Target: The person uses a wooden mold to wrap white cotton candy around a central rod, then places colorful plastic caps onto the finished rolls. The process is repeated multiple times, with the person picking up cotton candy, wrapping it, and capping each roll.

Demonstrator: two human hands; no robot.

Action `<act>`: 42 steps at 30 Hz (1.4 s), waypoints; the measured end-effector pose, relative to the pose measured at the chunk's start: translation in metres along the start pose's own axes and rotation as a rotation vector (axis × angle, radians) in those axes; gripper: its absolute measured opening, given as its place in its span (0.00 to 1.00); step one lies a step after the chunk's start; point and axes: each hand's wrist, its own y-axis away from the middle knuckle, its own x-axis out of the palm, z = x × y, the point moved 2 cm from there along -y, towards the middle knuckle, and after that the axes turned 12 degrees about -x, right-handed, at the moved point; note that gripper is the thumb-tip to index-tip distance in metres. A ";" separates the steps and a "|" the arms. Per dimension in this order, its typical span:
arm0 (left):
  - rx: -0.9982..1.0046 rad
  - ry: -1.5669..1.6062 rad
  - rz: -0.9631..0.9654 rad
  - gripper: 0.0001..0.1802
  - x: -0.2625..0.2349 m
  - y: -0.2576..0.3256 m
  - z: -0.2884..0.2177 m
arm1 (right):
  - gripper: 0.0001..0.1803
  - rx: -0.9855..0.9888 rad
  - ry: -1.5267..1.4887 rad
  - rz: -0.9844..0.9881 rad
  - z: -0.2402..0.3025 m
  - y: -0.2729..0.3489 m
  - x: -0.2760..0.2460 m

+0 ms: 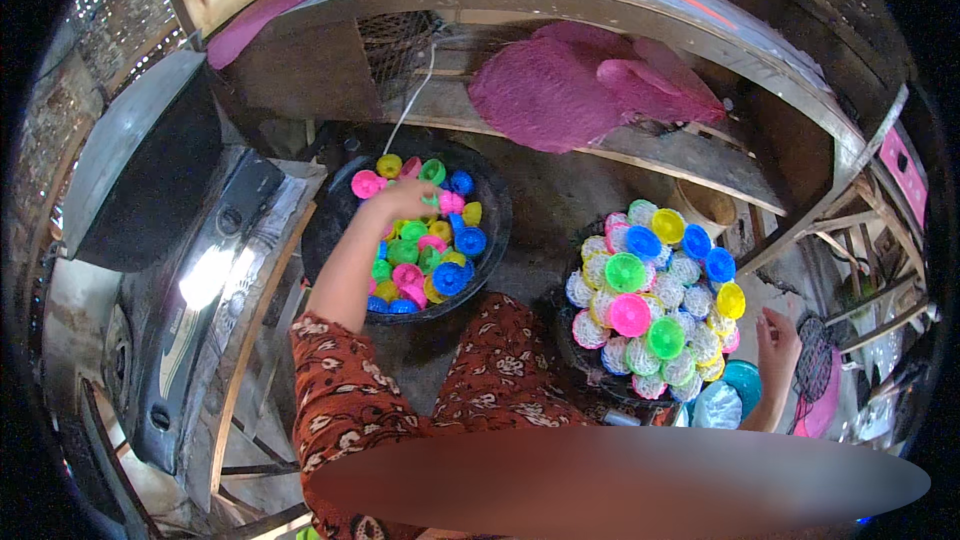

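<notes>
My left hand reaches over a wide black basin, fingers stretched out and slightly apart among small plastic cups in pink, green, yellow and blue. Its fingertips are beside a pink cup. To my right, a dark round container holds a domed heap of cup-shaped pieces, many with white, net-like faces. Several bright plain cups, such as a pink cup, lie on top. Right of this heap is my right hand, raised with fingers curled together; what they hold, if anything, is too small to make out.
A teal bowl with a clear plastic bag stands by the heap. Pink fibrous sheets lie on a low wooden shelf ahead. A grey-black appliance is at left; a wooden frame stands at right.
</notes>
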 end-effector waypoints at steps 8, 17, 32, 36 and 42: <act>-0.096 0.143 0.577 0.56 0.105 -0.035 0.029 | 0.13 0.064 0.043 0.067 0.040 0.036 -0.011; 0.013 -0.084 0.487 0.55 0.120 -0.040 0.011 | 0.13 0.126 -0.009 0.097 0.045 0.046 0.000; 0.014 0.296 0.331 0.30 0.073 -0.008 0.036 | 0.13 0.135 0.002 0.094 0.050 0.052 -0.011; -0.039 0.904 0.435 0.29 0.065 -0.002 0.035 | 0.14 0.180 -0.007 0.113 0.060 0.053 -0.011; 0.230 2.112 0.145 0.25 0.042 0.008 0.025 | 0.14 0.009 -0.216 0.212 0.102 0.041 0.008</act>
